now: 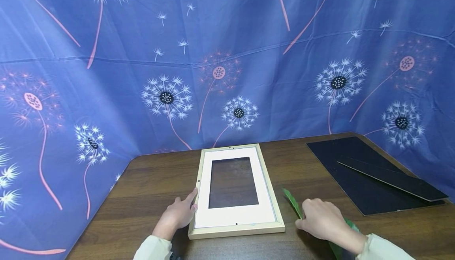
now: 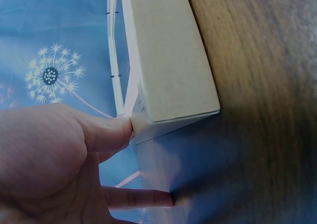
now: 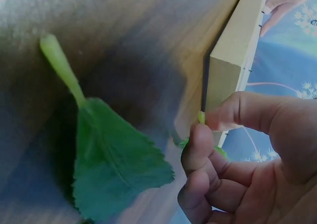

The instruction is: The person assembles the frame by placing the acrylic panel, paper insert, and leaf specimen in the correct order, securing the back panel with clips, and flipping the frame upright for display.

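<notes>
Brown wood-grain counter [image 1: 153, 193]: left hand [image 1: 179, 212], fingers extended, touches the pale rectangular frame [image 1: 236, 231], apparently steadying it. To its right, the right hand [image 1: 321, 218] pinches a slim green leaf [image 1: 293, 201] by its stem [image 3: 201, 117], probably to avoid crushing it; another green leaf [image 3: 116, 164] shows beneath. Farther right, a black board [image 1: 341, 169] bears a narrow black strip [image 1: 401, 182], seemingly leaving working room.

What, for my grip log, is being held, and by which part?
The right hand pinches a leaf by its stem; the left hand touches the frame.
</notes>
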The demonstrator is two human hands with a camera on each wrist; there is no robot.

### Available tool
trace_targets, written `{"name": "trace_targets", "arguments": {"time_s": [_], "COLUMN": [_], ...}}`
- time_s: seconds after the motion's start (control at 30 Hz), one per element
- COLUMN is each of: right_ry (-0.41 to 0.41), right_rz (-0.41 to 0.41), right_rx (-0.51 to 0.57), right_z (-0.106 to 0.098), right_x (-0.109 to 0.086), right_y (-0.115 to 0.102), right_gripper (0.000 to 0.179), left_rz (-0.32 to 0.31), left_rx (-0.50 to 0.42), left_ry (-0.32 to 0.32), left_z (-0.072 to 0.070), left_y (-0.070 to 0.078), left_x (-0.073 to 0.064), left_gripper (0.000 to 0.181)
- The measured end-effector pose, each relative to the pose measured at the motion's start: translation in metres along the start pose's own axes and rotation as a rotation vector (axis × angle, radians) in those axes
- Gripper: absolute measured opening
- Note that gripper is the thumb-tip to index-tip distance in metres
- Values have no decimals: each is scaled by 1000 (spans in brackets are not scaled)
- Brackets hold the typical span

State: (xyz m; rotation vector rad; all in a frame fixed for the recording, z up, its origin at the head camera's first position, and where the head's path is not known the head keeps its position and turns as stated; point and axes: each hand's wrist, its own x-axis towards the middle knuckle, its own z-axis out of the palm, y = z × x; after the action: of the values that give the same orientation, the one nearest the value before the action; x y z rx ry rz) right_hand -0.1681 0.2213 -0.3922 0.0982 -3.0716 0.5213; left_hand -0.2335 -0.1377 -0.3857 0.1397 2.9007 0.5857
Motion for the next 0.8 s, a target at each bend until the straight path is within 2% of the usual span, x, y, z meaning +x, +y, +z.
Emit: {"name": "trace_targets", "arguments": {"time_s": [0.6, 0.8], "right_ry": [60, 91], "right_rz": [-17, -17], "right_rx": [32, 18], "right_z": [-16, -22], "right_x": [11, 16], "right_y": [8, 12], "right_gripper": [51, 41], "left_rz": [-7, -7], "left_rx": [-4, -9], "left_ry": [6, 11], "left_z": [0, 1], "left_y": [0, 0], "left_x": [0, -1], "left_gripper": [51, 51]}}
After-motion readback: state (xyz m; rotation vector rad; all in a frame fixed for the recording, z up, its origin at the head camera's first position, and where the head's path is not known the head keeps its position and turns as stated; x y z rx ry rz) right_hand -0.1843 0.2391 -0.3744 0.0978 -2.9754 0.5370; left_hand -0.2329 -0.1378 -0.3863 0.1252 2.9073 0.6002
